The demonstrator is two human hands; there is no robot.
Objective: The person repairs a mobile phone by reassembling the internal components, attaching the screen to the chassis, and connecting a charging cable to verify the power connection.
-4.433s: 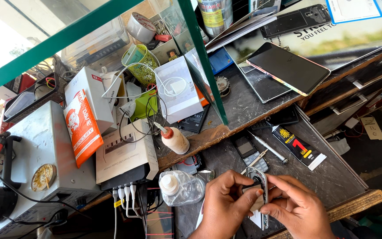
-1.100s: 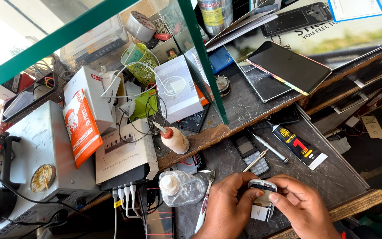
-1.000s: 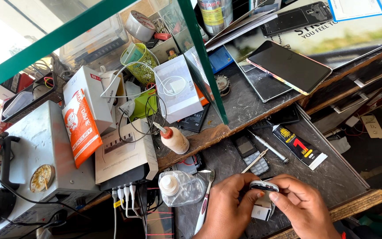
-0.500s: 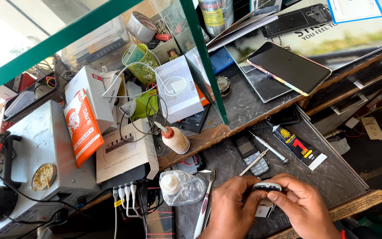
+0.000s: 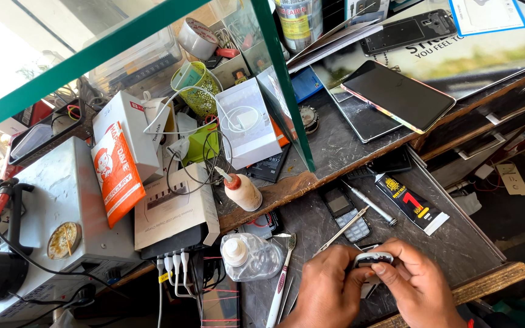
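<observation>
Silver-edged small phone body [image 5: 373, 259], held edge-up between both hands at the bottom of the view, over the dark lower work surface [image 5: 457, 243]. Left hand [image 5: 326, 288] closed on its left end, thumb and fingers pinching; right hand [image 5: 417, 285] closed on its right end, index finger [image 5: 390, 270] curled along the near side. Both grips are clamped on the same part, which bridges the gap between the two hands and sits at their fingertips, not in a palm.

Change: a few seconds ago the hands held a thin long piece upright, lower and closer to the body. Over the last second the piece has turned to lie sideways, narrow rim facing the camera, and has stayed there with only small finger shifts. Judgement: the work has moved from picking up and orienting to close handling of the edge, probably pressing or seating something along the rim; cannot tell what exactly, too small.

Outward: just above the hands, metal tweezers [image 5: 341, 231] lie across a small keypad phone [image 5: 347, 212], with a slim pen-like tool [image 5: 372, 205] beside it. Right of those, a black glue tube pack [image 5: 411, 203]. Left of the left hand, a toothbrush [image 5: 282, 273] lies near a clear plastic bottle [image 5: 247, 255]. Further up, a squeeze bottle with red nozzle [image 5: 241, 189] on the upper shelf edge, a white multi-port charger box [image 5: 174, 209], and a smartphone, screen dark [image 5: 399, 94].
</observation>
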